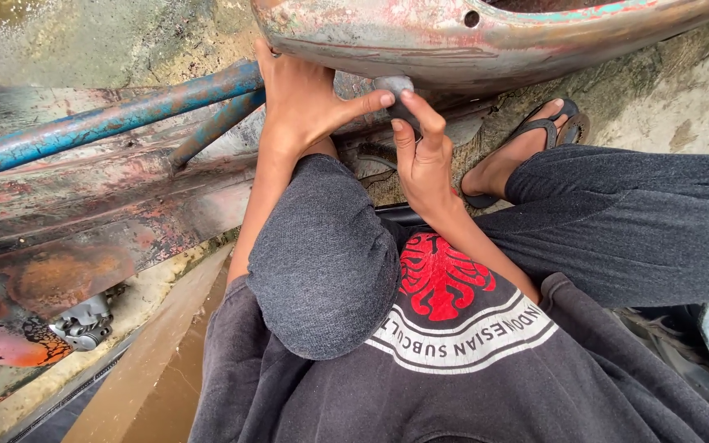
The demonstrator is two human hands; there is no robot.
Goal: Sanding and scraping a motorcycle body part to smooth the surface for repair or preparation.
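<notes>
Rust-mottled panel (pixel 486 37) (teal flecks), chipped blue tube (pixel 100 123), grey trousers (pixel 322 254)

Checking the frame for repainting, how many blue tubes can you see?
2. A long blue tube runs from the left edge up to the left hand. A shorter one branches beneath it. More may be hidden behind the hands and knee.

A squatting person is pressing the left hand (pixel 301 102) against the underside of a rusted, paint-worn metal body shell (pixel 453 37). The right hand (pixel 424 160) is pinching a small grey round fitting (pixel 393 84) beneath it. Blue corroded frame tubes (pixel 100 123) are running leftward; a sandalled foot (pixel 523 148) is resting on wet concrete.
</notes>
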